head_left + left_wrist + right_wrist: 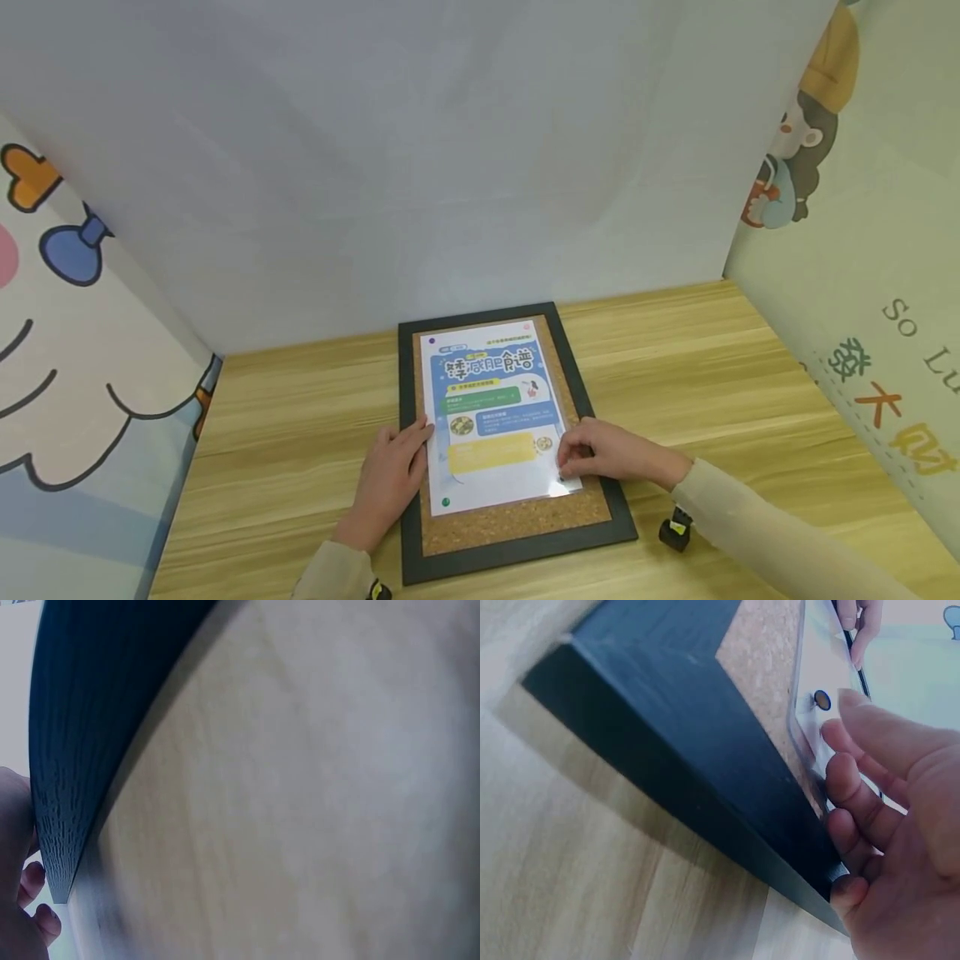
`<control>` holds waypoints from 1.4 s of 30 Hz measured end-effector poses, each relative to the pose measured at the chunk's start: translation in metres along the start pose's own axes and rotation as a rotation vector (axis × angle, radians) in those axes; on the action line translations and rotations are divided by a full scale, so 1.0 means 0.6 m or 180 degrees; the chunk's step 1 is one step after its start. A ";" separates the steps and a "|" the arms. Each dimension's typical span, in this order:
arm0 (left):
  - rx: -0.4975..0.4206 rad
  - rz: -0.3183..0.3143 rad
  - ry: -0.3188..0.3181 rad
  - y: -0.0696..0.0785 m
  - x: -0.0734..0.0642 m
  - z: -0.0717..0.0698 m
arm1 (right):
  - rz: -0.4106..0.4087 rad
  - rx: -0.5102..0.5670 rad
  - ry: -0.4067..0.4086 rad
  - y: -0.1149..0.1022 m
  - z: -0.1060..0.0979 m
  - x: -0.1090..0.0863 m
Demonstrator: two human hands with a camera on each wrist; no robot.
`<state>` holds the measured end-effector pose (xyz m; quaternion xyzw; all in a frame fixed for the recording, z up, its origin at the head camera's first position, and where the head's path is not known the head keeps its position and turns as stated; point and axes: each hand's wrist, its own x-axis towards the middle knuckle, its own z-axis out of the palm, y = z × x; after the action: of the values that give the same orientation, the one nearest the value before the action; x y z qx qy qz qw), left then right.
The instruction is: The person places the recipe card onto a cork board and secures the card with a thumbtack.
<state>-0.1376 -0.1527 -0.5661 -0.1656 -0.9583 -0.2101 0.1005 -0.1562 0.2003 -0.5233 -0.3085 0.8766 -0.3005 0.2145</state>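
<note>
A printed poster (495, 492) lies on a cork board (517, 533) with a black frame (517, 546). My left hand (390, 475) rests on the frame's left side, fingertips at the poster's left edge. At the poster's lower right corner is my right hand (600, 450), fingers loosely bent. In the right wrist view, a dark round-headed pushpin (823, 700) stands in that corner, just off the thumb tip. A green pushpin (446, 502) sits at the lower left corner, a purple pushpin (431, 340) at the upper left, a pink pushpin (527, 327) at the upper right.
The board lies on a wood-grain table (300, 400), its far edge close to a pale back wall (420, 167). Printed panels stand at the left (75, 400) and right (862, 292). A small black device (675, 533) hangs at the right wrist.
</note>
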 end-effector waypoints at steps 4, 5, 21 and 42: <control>0.0022 -0.0044 -0.0029 0.000 -0.001 0.001 | -0.0026 -0.0134 0.0040 -0.004 0.003 0.002; 0.0023 -0.0047 -0.0026 -0.001 -0.001 0.002 | -0.0051 -0.0168 0.0057 -0.006 0.003 0.002; -0.0040 -0.0009 0.0004 0.001 -0.005 0.004 | -0.0081 -0.0082 0.0017 -0.012 0.002 -0.009; 0.0002 -0.0025 -0.0019 0.000 -0.001 0.001 | -0.0506 -0.0342 0.0148 -0.005 0.004 -0.004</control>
<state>-0.1373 -0.1524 -0.5667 -0.1625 -0.9593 -0.2097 0.0969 -0.1521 0.1993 -0.5227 -0.3811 0.8690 -0.2762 0.1527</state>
